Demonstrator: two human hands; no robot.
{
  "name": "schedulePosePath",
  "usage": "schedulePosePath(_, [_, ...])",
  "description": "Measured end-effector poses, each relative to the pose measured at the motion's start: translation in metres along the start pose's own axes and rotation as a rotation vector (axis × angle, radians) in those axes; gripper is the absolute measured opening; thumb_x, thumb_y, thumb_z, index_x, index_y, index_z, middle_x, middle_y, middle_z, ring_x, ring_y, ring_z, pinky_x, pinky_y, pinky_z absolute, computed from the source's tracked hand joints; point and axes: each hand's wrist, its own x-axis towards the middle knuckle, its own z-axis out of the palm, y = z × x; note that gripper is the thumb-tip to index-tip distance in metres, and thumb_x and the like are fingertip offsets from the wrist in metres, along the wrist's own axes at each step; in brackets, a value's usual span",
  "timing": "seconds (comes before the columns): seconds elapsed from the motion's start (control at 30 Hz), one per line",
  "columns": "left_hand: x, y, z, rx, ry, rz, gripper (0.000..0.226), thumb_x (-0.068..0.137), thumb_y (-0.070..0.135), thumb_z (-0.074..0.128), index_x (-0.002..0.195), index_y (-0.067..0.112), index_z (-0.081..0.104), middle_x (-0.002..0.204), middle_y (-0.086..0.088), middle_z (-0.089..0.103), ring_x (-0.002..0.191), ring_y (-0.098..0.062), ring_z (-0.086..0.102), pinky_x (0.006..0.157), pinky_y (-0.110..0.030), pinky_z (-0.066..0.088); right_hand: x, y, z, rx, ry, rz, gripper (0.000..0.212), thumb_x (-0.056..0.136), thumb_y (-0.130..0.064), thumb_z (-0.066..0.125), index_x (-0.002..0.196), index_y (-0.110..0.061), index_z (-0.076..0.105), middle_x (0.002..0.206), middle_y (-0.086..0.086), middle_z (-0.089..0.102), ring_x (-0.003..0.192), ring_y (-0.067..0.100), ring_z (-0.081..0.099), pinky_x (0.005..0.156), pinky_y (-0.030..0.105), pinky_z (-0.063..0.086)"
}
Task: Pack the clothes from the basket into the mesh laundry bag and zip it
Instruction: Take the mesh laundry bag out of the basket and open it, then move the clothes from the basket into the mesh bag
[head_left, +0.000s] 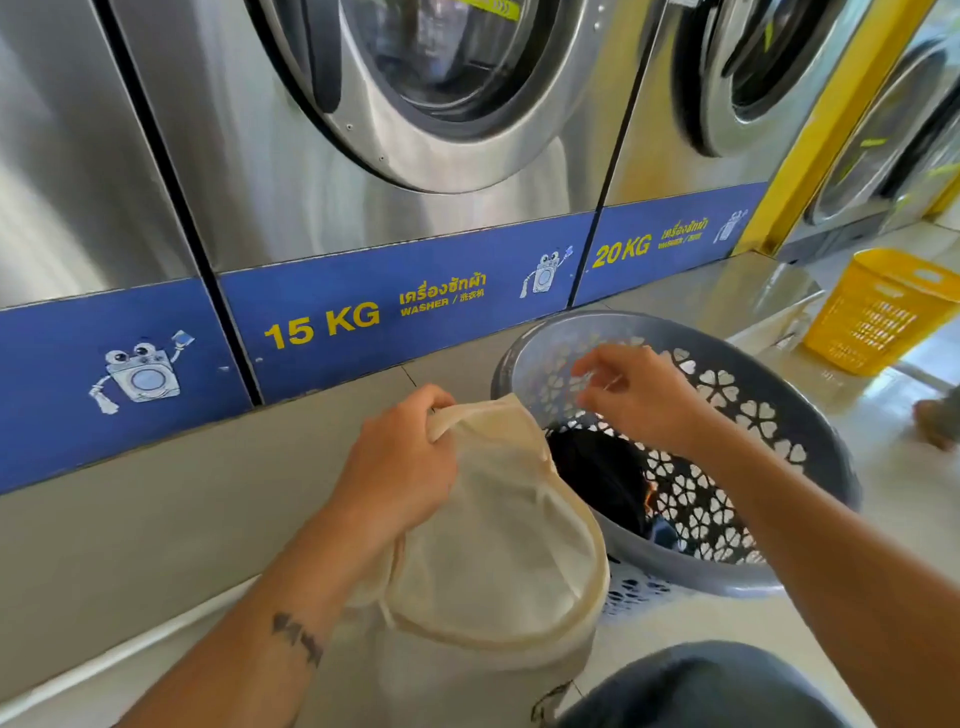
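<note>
The left hand is curled shut with its back up, the bare arm reaching forward, and the right hand is stretched further out, fingertips pinched together.

Two bare hands: a left hand and a right hand. One cream mesh laundry bag. Two laundry baskets: one grey round basket with flower-shaped cut-outs and one yellow rectangular basket. At least one dark garment inside the grey one; exact number of clothes impossible to tell. Three round washer doors in view. Three cartoon washer mascots on the blue strip, plus two capacity labels: 15 KG and 20 KG.
</note>
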Motion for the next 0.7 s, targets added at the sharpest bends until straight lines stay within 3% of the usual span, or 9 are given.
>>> schedulePosePath(0.07, [0.009, 0.003, 0.003, -0.047, -0.012, -0.037, 0.030, 0.087, 0.015, 0.049, 0.108, 0.031, 0.063, 0.093, 0.006, 0.068, 0.093, -0.026, 0.063, 0.074, -0.032, 0.046, 0.013, 0.028, 0.010, -0.066, -0.116, 0.127, 0.029, 0.087, -0.021, 0.072, 0.115, -0.025, 0.065, 0.098, 0.001, 0.071, 0.095, 0.022, 0.066, 0.082, 0.029, 0.046])
schedulePosePath(0.2, [0.027, 0.003, 0.010, -0.101, 0.060, -0.050, 0.032, 0.087, 0.008, 0.046, 0.102, 0.028, 0.066, 0.093, 0.005, 0.071, 0.094, -0.026, 0.062, 0.078, -0.033, 0.047, 0.038, 0.072, 0.051, -0.343, -0.502, 0.277, 0.079, 0.085, -0.037, 0.074, 0.153, -0.027, 0.035, 0.145, 0.009, 0.054, 0.132, 0.030, 0.052, 0.106, 0.037, 0.043])
schedulePosePath(0.37, [0.043, 0.001, 0.016, -0.158, 0.138, -0.088, 0.031, 0.082, 0.013, 0.043, 0.096, 0.028, 0.067, 0.089, 0.009, 0.070, 0.091, -0.021, 0.062, 0.075, -0.033, 0.047, 0.079, 0.109, 0.096, -0.767, -0.677, 0.273, 0.111, 0.074, -0.050, 0.077, 0.160, -0.040, 0.008, 0.161, 0.014, 0.029, 0.144, 0.041, 0.033, 0.111, 0.050, 0.040])
schedulePosePath(0.5, [0.053, -0.003, 0.017, -0.215, 0.105, -0.163, 0.031, 0.083, 0.013, 0.047, 0.098, 0.027, 0.069, 0.092, 0.011, 0.070, 0.092, -0.015, 0.061, 0.080, -0.033, 0.050, 0.092, 0.144, 0.134, -0.744, -0.809, 0.372, 0.122, 0.070, -0.057, 0.078, 0.156, -0.051, -0.008, 0.168, 0.019, -0.010, 0.149, 0.051, 0.019, 0.114, 0.056, 0.031])
schedulePosePath(0.57, [0.057, -0.007, 0.016, -0.246, 0.079, -0.202, 0.026, 0.083, 0.017, 0.050, 0.097, 0.029, 0.069, 0.090, 0.012, 0.069, 0.090, -0.011, 0.062, 0.078, -0.033, 0.051, 0.094, 0.182, 0.165, -0.668, -0.846, 0.322, 0.116, 0.066, -0.062, 0.074, 0.155, -0.050, 0.001, 0.167, 0.020, 0.003, 0.142, 0.049, 0.037, 0.109, 0.054, 0.040])
schedulePosePath(0.63, [0.061, -0.013, 0.015, -0.268, 0.044, -0.241, 0.018, 0.086, 0.021, 0.055, 0.095, 0.030, 0.068, 0.087, 0.013, 0.067, 0.086, -0.008, 0.062, 0.071, -0.029, 0.049, 0.096, 0.227, 0.192, -0.650, -0.858, 0.257, 0.100, 0.063, -0.060, 0.069, 0.150, -0.050, 0.022, 0.159, 0.014, 0.034, 0.128, 0.042, 0.053, 0.099, 0.050, 0.048])
schedulePosePath(0.7, [0.063, -0.020, 0.011, -0.274, 0.020, -0.250, 0.011, 0.086, 0.028, 0.060, 0.094, 0.030, 0.068, 0.083, 0.012, 0.067, 0.081, -0.009, 0.063, 0.065, -0.029, 0.045, 0.091, 0.212, 0.185, -0.627, -0.780, 0.200, 0.092, 0.066, -0.050, 0.071, 0.150, -0.040, 0.037, 0.147, 0.011, 0.052, 0.125, 0.037, 0.056, 0.097, 0.043, 0.051])
